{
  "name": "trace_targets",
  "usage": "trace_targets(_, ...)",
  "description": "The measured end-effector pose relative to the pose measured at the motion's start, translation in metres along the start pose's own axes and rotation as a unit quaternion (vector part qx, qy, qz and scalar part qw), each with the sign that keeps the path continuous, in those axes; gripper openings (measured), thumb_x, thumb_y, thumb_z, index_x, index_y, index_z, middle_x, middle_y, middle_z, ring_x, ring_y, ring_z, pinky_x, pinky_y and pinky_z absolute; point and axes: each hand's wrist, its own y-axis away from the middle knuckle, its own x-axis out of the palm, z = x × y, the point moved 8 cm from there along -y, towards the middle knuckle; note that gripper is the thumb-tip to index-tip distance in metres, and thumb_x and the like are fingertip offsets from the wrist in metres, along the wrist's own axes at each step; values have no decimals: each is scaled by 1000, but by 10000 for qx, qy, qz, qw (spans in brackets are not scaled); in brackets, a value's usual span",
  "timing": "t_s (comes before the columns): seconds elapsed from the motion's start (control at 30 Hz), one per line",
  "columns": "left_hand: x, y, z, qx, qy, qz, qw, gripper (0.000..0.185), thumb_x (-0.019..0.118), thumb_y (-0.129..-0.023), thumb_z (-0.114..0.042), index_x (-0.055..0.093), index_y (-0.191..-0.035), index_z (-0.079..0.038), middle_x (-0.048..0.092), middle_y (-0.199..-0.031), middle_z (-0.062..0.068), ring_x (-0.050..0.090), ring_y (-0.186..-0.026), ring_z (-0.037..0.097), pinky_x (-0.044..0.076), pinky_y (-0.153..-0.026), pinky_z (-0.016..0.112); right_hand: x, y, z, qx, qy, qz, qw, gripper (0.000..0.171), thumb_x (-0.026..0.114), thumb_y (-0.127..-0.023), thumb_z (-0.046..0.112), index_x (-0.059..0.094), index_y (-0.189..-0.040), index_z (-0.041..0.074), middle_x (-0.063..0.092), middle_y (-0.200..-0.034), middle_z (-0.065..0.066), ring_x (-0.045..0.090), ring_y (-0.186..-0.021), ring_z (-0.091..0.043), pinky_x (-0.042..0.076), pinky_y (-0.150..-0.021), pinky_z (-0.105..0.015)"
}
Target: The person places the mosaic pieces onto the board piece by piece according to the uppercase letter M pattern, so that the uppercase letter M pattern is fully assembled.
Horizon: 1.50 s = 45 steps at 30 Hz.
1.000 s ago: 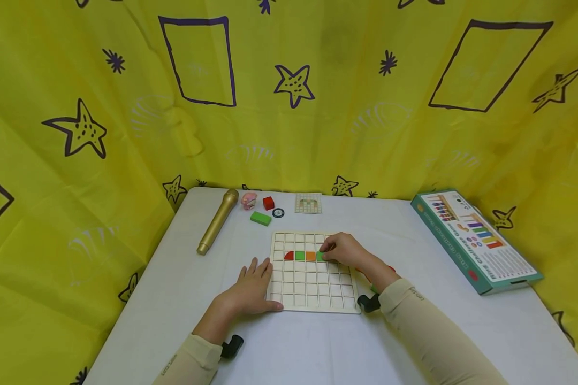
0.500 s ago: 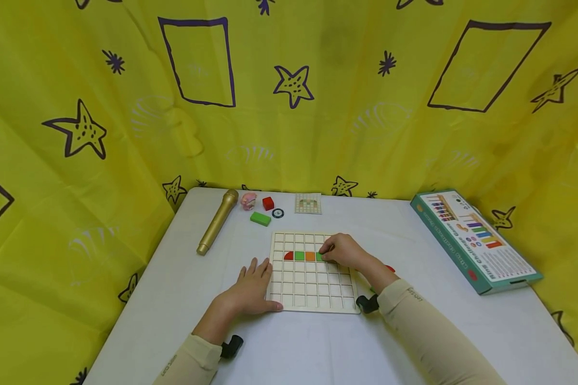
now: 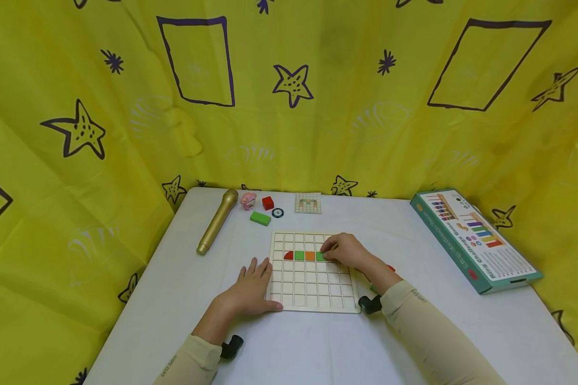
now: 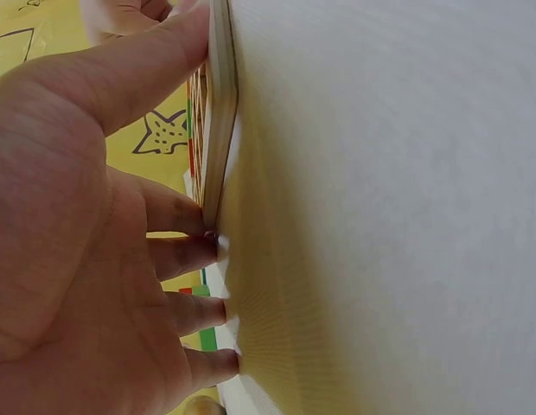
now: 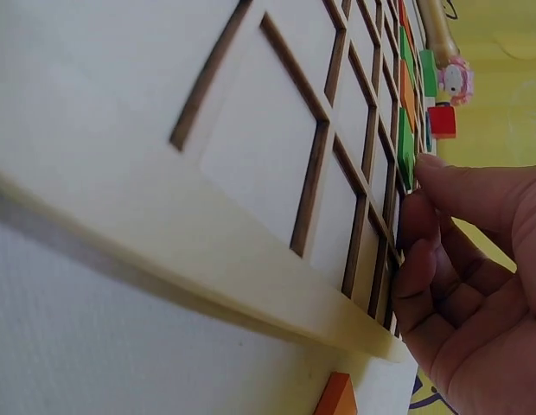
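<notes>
A pale wooden grid board (image 3: pixel 313 295) lies on the white table. One of its upper rows holds a red rounded tile (image 3: pixel 289 256), a green square tile (image 3: pixel 299 256), an orange square tile (image 3: pixel 310 256) and another green square tile (image 3: pixel 320 256). My right hand (image 3: pixel 345 250) pinches that last green tile at its right side, thumb and curled fingers right at its edge in the right wrist view. My left hand (image 3: pixel 250 289) lies spread at the board's left edge; its thumb (image 4: pixel 156 65) rests on the near corner and its other fingertips touch the tablecloth.
Behind the board are a gold microphone (image 3: pixel 218 222), a pink figure (image 3: pixel 248 201), a red block (image 3: pixel 267 203), a green block (image 3: pixel 260 218), a round token (image 3: pixel 278 213) and a pattern card (image 3: pixel 308 203). A game box (image 3: pixel 477 240) lies right. An orange piece (image 5: pixel 337 396) lies beside the board.
My right hand has shifted very slightly at the green tile. My left hand, the board and the tiles stay where they were.
</notes>
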Motion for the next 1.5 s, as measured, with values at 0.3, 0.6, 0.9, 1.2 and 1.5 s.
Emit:
trace_targets(0.3,-1,1,-1,27,15,26,10000,109,76,-80,-59,29,-156,4,23,-164,18,9,-151,43,15,-118,60,-11,3,-7,198,52,-125,9997,9,75,-91,17,77,-98,12,69,-98,-1,58,-86,-20,50,-75,-34)
trace_targets(0.6,-1,3,-1,-29,67,61,10000,109,77,-80,-58,28,-156,3,21,-165,17,8,-152,43,13,-119,60,-22,11,-16,339,103,-190,9992,10,74,-92,17,76,-99,10,69,-96,-2,55,-81,-22,48,-69,-32)
trace_targets(0.9,0,0,0,-11,37,56,10000,109,76,-81,-59,28,-156,3,21,-165,17,8,-152,42,13,-119,60,-33,18,-26,316,221,-267,9989,11,74,-93,17,76,-101,11,69,-100,-3,56,-82,-22,50,-68,-32)
trace_targets(1.2,0,-1,1,-7,45,64,10000,110,76,-80,-60,27,-157,2,20,-165,17,7,-152,43,13,-119,60,-43,27,-38,416,217,-301,9984,14,74,-93,19,76,-102,9,69,-99,-5,57,-76,-21,51,-62,-32)
trace_targets(1.5,3,-1,3,18,39,54,10000,110,76,-81,-59,27,-157,2,20,-165,17,7,-152,43,13,-119,60,-57,38,-50,422,374,-387,9977,15,72,-94,18,76,-104,8,70,-103,-6,57,-78,-20,50,-66,-32)
